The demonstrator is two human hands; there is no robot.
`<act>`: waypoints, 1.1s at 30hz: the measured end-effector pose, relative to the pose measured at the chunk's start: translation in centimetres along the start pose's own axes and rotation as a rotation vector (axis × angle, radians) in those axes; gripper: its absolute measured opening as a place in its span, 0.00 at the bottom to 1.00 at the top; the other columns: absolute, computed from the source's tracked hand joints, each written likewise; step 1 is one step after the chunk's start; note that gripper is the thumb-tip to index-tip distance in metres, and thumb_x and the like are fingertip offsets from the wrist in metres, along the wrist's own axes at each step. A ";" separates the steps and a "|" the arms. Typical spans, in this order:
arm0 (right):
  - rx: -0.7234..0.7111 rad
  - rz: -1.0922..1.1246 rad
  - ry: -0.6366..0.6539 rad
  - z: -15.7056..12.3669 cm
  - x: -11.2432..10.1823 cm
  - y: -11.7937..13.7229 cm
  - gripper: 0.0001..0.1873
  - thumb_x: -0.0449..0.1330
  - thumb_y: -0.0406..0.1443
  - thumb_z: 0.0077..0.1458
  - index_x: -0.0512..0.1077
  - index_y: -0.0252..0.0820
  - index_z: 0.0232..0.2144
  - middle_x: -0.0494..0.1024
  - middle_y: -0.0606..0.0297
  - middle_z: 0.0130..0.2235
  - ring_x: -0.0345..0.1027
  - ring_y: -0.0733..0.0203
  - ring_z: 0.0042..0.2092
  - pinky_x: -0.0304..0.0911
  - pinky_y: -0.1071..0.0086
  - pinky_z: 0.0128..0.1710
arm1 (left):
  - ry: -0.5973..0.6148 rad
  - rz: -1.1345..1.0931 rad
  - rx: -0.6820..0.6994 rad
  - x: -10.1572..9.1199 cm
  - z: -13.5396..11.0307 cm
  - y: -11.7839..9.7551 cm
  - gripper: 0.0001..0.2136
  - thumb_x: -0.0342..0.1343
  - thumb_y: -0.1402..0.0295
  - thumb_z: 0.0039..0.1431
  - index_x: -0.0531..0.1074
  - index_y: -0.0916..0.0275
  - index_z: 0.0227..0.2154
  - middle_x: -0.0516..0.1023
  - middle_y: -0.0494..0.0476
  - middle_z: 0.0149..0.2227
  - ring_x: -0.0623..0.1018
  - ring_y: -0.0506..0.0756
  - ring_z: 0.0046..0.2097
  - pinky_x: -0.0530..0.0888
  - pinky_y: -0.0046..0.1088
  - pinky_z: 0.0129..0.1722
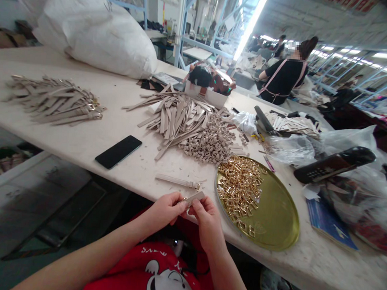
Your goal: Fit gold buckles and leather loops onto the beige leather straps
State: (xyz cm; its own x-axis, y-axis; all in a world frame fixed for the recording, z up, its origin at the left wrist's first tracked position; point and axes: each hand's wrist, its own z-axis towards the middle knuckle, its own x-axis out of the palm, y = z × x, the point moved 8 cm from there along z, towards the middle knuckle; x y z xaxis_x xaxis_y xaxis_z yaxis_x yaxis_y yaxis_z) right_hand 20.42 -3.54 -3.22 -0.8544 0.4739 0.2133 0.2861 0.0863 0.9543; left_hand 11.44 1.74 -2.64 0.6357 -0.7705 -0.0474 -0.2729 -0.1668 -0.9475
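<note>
Just off the table's front edge, a short beige strap [195, 198] is pinched between my two hands. My left hand [169, 208] has its fingers closed on the strap's left end, where a bit of gold metal shows. My right hand [207, 214] grips the other end between thumb and fingers; its lower fingers are partly hidden. A finished-looking buckle strap [176, 180] lies flat on the table right behind my hands. To the right, gold buckles [240, 188] are heaped in the left half of a round gold tray [278, 212]. Small beige loops [210, 141] are piled behind it.
Loose beige straps [178, 115] spread behind the loops; buckled straps [51, 97] lie at left. A black phone [118, 151] rests near the front edge. A white sack [95, 32], a cordless handset [334, 163] and a blue booklet [330, 221] are farther out. A person [282, 76] sits beyond.
</note>
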 end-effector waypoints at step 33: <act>-0.125 -0.400 0.217 4.3 0.0 2.2 0.17 0.50 0.45 0.54 0.67 0.40 0.23 0.66 0.69 0.21 0.58 0.66 0.25 0.54 0.72 0.26 | -0.006 0.011 0.023 -1.6 3.7 -0.2 0.12 0.54 0.60 0.47 0.63 0.62 0.32 0.67 0.44 0.20 0.63 0.46 0.19 0.58 0.20 0.17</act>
State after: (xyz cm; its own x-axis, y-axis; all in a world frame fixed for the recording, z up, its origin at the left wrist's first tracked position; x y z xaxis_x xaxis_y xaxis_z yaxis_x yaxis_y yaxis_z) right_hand 22.91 0.37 -2.03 -0.9615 0.2302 -0.1499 -0.1268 0.1121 0.9856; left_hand 13.14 5.25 -3.52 0.6369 -0.7686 -0.0595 -0.2630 -0.1441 -0.9540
